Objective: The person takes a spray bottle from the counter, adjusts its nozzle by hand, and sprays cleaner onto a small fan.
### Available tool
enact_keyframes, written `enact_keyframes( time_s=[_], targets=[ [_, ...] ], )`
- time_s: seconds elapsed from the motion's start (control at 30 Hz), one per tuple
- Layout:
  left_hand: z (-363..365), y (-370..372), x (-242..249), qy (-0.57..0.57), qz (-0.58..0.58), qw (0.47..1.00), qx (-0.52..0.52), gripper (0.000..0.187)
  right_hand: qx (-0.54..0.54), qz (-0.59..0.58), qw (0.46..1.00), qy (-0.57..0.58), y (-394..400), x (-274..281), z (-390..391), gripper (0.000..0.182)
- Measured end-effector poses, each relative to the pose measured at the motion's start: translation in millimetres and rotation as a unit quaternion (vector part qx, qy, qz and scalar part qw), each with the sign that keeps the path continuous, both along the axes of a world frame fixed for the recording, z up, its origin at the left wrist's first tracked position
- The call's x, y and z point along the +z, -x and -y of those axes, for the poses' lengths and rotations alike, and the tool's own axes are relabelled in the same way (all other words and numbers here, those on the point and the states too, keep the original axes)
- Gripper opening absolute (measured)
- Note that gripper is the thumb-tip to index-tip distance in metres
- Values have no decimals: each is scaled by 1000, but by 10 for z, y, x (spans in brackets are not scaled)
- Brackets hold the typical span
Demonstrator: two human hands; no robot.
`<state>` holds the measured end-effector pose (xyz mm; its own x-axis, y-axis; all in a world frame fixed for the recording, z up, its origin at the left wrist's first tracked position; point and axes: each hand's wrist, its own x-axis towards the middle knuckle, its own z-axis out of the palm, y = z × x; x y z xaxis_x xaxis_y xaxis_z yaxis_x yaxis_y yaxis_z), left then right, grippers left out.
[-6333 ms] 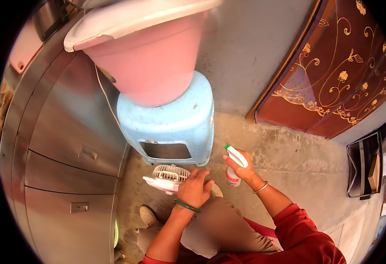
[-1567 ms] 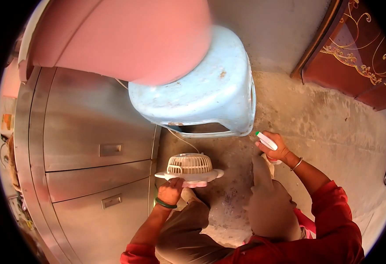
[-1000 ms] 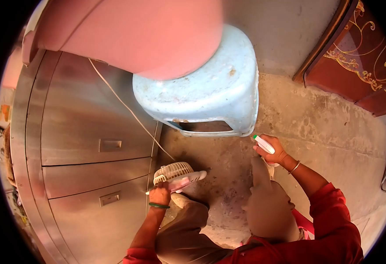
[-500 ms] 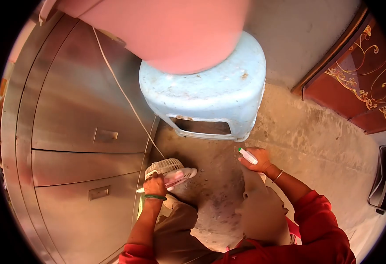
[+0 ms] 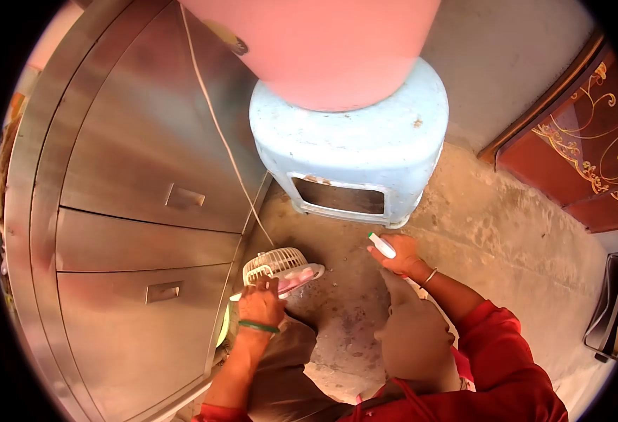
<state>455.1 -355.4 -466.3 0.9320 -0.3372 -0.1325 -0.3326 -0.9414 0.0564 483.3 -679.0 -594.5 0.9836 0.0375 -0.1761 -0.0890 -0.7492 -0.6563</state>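
A small pale fan with a slatted rear cage stands low beside the steel cabinet, and pink shows at its front rim. My left hand, with a green bangle at the wrist, is closed at the fan's near edge; its fingertips are partly hidden. My right hand grips a small white stick-like object with a green tip, pointing up and left. That hand is held in front of the light blue plastic stool, apart from it.
On the stool rests a large pink tub. A steel cabinet with recessed handles lines the left side, and a pale cord hangs across it towards the fan. Dark red furniture with gold patterns stands at right, near a black-framed item.
The view has shifted, so the stool and tub appear further right. My left hand has turned and now covers more of the fan's near edge. The right hand keeps the white object.
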Motion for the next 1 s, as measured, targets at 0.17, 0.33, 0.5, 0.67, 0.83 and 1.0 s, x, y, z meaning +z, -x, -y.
enact_keyframes(
  time_s=[0.17, 0.33, 0.5, 0.67, 0.83, 1.0],
  targets=[
    [728, 353, 756, 154, -67, 986, -20, 38, 53, -38, 997, 46, -244, 119, -290, 38],
    [1020, 333, 573, 210, -102, 970, -68, 30, 50, 62, 997, 13, -393, -82, -555, 38],
    [966, 303, 261, 134, -160, 972, -111, 16, 64, -4, 997, 44, -577, 41, -864, 40],
    [1018, 280, 267, 118, -137, 981, -75, 9, 65, 33, 997, 11, -721, 97, -1093, 36],
    [959, 291, 270, 112, -147, 981, -63, 8, 110, -33, 989, 95, -887, 201, -1411, 39],
    [951, 274, 262, 112, -142, 982, -44, 13, 86, 21, 993, 80, -941, 75, -1470, 38]
  ],
)
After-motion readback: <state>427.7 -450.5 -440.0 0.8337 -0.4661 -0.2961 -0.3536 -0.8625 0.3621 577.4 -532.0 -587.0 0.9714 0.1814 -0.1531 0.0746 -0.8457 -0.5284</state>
